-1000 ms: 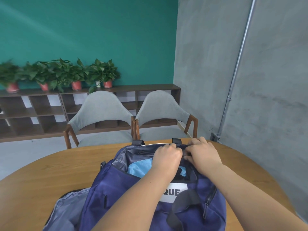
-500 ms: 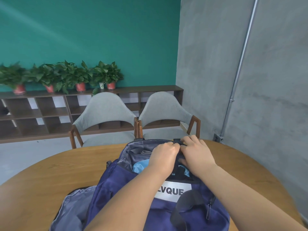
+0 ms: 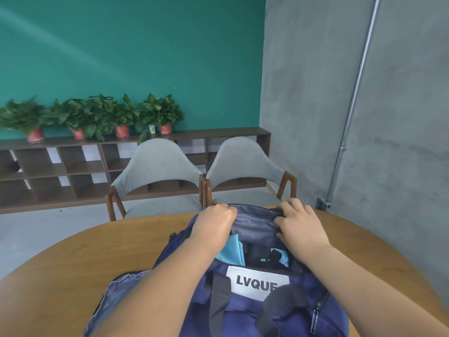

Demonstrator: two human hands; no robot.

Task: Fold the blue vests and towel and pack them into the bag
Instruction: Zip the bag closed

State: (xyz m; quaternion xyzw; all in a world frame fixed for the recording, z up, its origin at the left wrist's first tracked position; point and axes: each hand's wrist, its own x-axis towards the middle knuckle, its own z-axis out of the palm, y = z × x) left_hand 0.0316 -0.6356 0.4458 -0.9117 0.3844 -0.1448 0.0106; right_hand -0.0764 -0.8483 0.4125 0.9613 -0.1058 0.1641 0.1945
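Note:
A navy blue bag (image 3: 245, 310) with a white LVQUE label lies on the wooden table (image 3: 73, 261), its top open. Light blue fabric (image 3: 230, 251) shows inside the opening, partly hidden by my left forearm. My left hand (image 3: 213, 223) grips the far rim of the bag at its left side. My right hand (image 3: 300, 227) grips the same rim at its right side, fingers curled over the edge. A grey-lined flap (image 3: 116, 295) of the bag lies open at the lower left.
Two grey chairs (image 3: 158, 176) (image 3: 243, 166) stand behind the table's far edge. A low wooden shelf (image 3: 48, 171) with potted plants (image 3: 97, 115) runs along the green wall. A concrete wall with a metal pipe (image 3: 352, 103) is at the right.
My hands, together at the middle of the bag's rim, have moved apart along it, widening the opening. The view has shifted so the label now reads fully.

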